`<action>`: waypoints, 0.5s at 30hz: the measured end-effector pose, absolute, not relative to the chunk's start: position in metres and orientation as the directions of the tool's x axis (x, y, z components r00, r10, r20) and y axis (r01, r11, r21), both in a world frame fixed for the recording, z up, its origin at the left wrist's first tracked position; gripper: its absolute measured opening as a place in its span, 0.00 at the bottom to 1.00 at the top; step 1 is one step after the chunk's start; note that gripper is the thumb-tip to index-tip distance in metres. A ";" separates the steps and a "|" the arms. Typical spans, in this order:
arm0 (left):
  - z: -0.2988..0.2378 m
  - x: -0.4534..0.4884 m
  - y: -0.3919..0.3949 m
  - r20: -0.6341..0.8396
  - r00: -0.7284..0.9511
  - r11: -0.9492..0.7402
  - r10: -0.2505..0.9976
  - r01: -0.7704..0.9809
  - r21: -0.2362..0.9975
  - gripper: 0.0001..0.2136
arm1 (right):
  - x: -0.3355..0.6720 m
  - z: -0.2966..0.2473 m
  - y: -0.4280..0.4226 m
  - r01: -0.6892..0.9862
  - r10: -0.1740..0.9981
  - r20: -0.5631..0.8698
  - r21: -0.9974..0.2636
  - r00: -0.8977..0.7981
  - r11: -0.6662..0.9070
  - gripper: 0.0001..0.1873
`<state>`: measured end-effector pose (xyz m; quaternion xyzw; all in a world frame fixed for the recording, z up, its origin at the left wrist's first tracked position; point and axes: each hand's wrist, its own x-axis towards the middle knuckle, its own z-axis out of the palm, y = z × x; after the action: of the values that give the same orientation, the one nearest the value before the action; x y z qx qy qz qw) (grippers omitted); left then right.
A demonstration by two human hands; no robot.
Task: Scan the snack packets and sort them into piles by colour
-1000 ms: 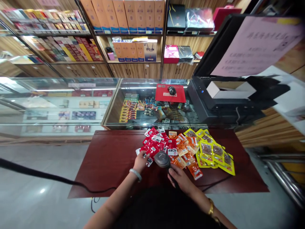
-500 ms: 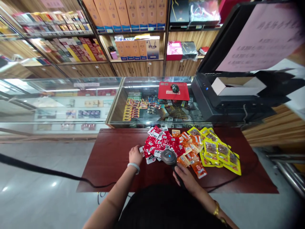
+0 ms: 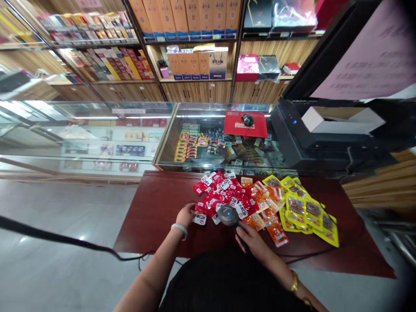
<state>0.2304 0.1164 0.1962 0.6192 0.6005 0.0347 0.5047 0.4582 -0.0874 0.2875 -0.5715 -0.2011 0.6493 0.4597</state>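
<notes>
My right hand (image 3: 247, 239) is wrapped round the handle of a dark barcode scanner (image 3: 228, 215), whose round head shows a small blue light. The scanner head covers the near edge of a heap of red-and-white snack packets (image 3: 221, 190). At the left edge of that heap, my left hand (image 3: 186, 215) has its curled fingers on one red snack packet (image 3: 200, 213); the fingertips are partly hidden. Orange snack packets (image 3: 266, 203) lie right of the red ones. Further right is a pile of yellow snack packets (image 3: 297, 208).
The packets lie on a dark red tabletop (image 3: 156, 199) against a glass display counter (image 3: 182, 167). A mouse (image 3: 247, 120) sits on a red mat (image 3: 230, 125). At right stands a dark checkout machine (image 3: 292, 143) with an open white box (image 3: 344, 119). A black cable (image 3: 81, 245) crosses at left.
The view has shifted, moving the scene slightly right. A red packet now sticks out at the heap's upper left, and my left hand is on a packet lower down. The scanner stays over the heap.
</notes>
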 end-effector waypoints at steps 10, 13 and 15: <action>0.210 0.179 0.094 -0.451 0.073 0.375 0.889 0.447 0.812 0.16 | 0.432 0.284 -0.047 -0.216 0.856 -0.502 -0.828 -0.127 -0.518 0.29; 0.217 0.179 0.096 -0.399 0.070 0.330 0.914 0.440 0.835 0.17 | 0.417 0.285 -0.021 -0.211 0.873 -0.456 -0.849 -0.171 -0.485 0.29; 0.221 0.178 0.097 -0.362 0.078 0.295 0.929 0.437 0.850 0.16 | 0.409 0.283 -0.007 -0.201 0.880 -0.435 -0.860 -0.189 -0.469 0.28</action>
<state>0.1783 0.0971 0.2215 0.5400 0.6325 0.2471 0.4973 0.4090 -0.0069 0.2831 -0.5036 -0.3374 0.6933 0.3897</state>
